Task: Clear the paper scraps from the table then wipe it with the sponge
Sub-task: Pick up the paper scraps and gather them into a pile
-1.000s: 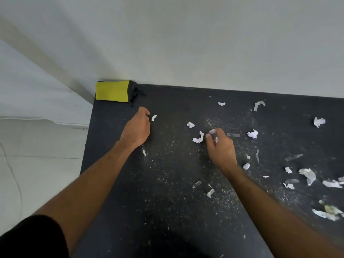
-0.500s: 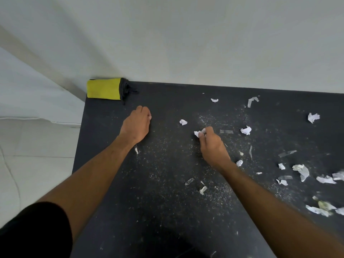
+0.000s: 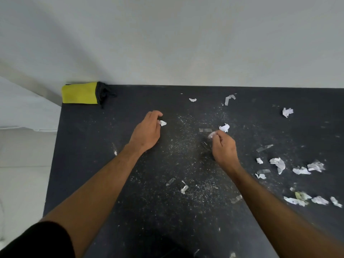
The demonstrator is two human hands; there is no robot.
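Note:
White paper scraps lie scattered over the black table (image 3: 93,174), most of them on the right side (image 3: 278,162). My left hand (image 3: 147,133) rests on the table with its fingertips pinching a small white scrap (image 3: 163,123). To the right, my right hand (image 3: 222,146) is curled into a loose fist, and a bit of collected paper (image 3: 211,135) shows at its fingertips. Just beyond it lies another crumpled scrap (image 3: 224,127). The yellow sponge (image 3: 80,95) with a dark scouring side sits in the table's far left corner against the wall.
A white wall runs along the table's far edge. The table's left edge drops to a pale tiled floor (image 3: 20,164). Fine white crumbs dust the table's middle. Flat clear tape-like strips (image 3: 205,130) lie among the scraps.
My left hand moved right and took a small scrap at its fingertips. My right hand shifted right toward another crumpled scrap, still closed on collected paper.

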